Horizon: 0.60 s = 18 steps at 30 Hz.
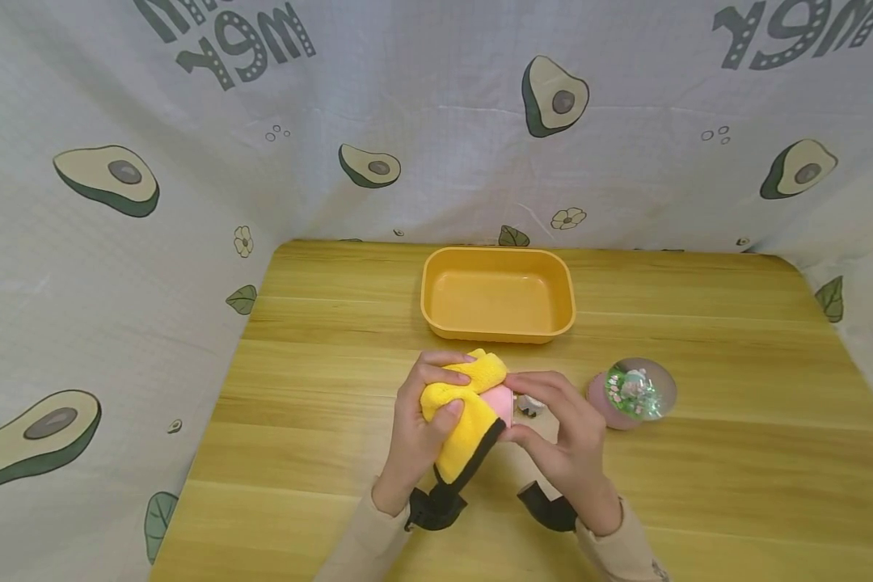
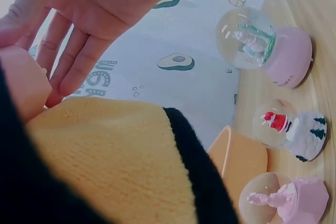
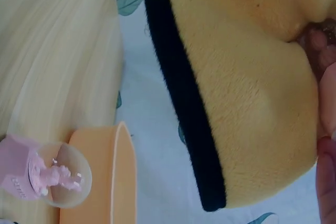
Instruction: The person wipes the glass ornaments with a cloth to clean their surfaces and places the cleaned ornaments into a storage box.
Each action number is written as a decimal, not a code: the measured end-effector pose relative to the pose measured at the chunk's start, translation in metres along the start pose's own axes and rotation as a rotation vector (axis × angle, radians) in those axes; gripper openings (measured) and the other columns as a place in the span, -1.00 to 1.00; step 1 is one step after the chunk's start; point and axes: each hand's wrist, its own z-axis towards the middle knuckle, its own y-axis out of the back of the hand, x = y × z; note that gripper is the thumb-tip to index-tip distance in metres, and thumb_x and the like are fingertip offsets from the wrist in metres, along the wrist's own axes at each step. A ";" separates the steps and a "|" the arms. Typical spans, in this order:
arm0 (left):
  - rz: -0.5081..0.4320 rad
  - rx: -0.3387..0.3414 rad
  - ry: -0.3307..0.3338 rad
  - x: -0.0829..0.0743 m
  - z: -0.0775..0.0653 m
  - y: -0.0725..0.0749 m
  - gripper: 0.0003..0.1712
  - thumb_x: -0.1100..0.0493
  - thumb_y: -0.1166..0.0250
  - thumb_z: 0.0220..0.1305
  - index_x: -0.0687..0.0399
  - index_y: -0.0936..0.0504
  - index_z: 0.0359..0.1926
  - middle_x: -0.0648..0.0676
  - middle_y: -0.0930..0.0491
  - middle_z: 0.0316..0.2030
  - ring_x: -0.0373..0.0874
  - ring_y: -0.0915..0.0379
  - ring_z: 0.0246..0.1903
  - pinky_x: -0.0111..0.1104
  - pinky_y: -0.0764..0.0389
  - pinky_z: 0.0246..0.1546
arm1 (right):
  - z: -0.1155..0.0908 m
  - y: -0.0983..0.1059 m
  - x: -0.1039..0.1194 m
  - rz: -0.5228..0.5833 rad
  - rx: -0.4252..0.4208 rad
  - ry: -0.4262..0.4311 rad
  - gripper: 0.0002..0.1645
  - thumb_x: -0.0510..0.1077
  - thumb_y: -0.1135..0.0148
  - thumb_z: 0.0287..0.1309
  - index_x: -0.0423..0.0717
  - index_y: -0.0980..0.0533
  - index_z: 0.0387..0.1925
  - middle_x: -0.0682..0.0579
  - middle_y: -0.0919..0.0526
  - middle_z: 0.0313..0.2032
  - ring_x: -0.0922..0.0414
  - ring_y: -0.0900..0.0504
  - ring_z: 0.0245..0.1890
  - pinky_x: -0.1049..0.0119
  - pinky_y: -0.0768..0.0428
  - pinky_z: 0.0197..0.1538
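My left hand (image 1: 423,428) grips a bunched yellow cloth (image 1: 473,432) with a black edge, wrapped around a snow globe. Only the globe's pink base (image 1: 498,402) sticks out on the right. My right hand (image 1: 571,432) pinches that base between thumb and fingertips, its other fingers extended in the left wrist view. In the right wrist view a bit of the clear dome (image 3: 319,38) shows beside the cloth; the rest is covered. Both hands are above the table, in front of the orange tub (image 1: 498,333).
A snow globe with a round pink base (image 1: 611,404) stands right of my right hand. A white-based globe (image 2: 308,136) with a red figure and a faceted pink globe (image 2: 310,200) stand nearby, largely hidden by my hands in the head view. A printed curtain (image 1: 444,105) borders the wooden table (image 1: 320,347).
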 end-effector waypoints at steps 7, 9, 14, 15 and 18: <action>0.040 0.003 -0.041 0.002 0.000 -0.001 -0.69 0.02 -0.04 0.18 0.21 -0.41 -0.26 0.23 -0.42 -0.14 0.08 -0.39 -0.12 -0.19 -0.52 -0.22 | -0.008 0.002 0.000 0.118 0.024 -0.226 -0.47 -0.11 -0.30 -0.09 -0.55 -0.46 -0.25 -0.19 -0.56 -0.34 0.15 -0.53 -0.32 0.43 -0.51 -0.19; 0.047 0.008 -0.057 0.003 0.000 -0.001 -0.69 0.02 -0.04 0.18 0.21 -0.41 -0.26 0.23 -0.42 -0.14 0.08 -0.39 -0.12 -0.19 -0.52 -0.22 | -0.013 0.003 -0.002 0.166 0.026 -0.301 -0.49 -0.14 -0.30 -0.09 -0.54 -0.45 -0.23 -0.17 -0.56 -0.33 0.15 -0.54 -0.30 0.41 -0.52 -0.18; 0.075 0.026 -0.087 0.004 0.000 0.000 -0.70 0.01 -0.04 0.19 0.19 -0.41 -0.27 0.23 -0.42 -0.14 0.08 -0.40 -0.13 -0.20 -0.53 -0.24 | -0.019 0.006 -0.001 0.263 0.014 -0.481 -0.61 -0.29 -0.28 -0.07 -0.49 -0.45 -0.20 -0.12 -0.56 -0.30 0.13 -0.56 -0.31 0.39 -0.55 -0.21; 0.084 0.032 -0.095 0.004 0.000 0.000 -0.70 0.02 -0.04 0.19 0.18 -0.42 -0.27 0.23 -0.42 -0.14 0.08 -0.40 -0.13 -0.20 -0.52 -0.23 | -0.019 0.007 0.000 0.266 0.013 -0.526 -0.64 -0.32 -0.27 -0.06 -0.47 -0.45 -0.20 -0.11 -0.56 -0.31 0.13 -0.57 -0.33 0.39 -0.56 -0.24; 0.120 0.054 -0.134 0.004 0.000 0.000 -0.75 0.06 -0.05 0.15 0.16 -0.43 -0.27 0.22 -0.43 -0.15 0.07 -0.41 -0.14 -0.21 -0.52 -0.22 | -0.019 0.009 0.002 0.260 0.020 -0.673 -0.76 -0.40 -0.20 -0.01 -0.38 -0.48 -0.22 -0.06 -0.58 -0.32 0.14 -0.56 -0.38 0.39 -0.57 -0.30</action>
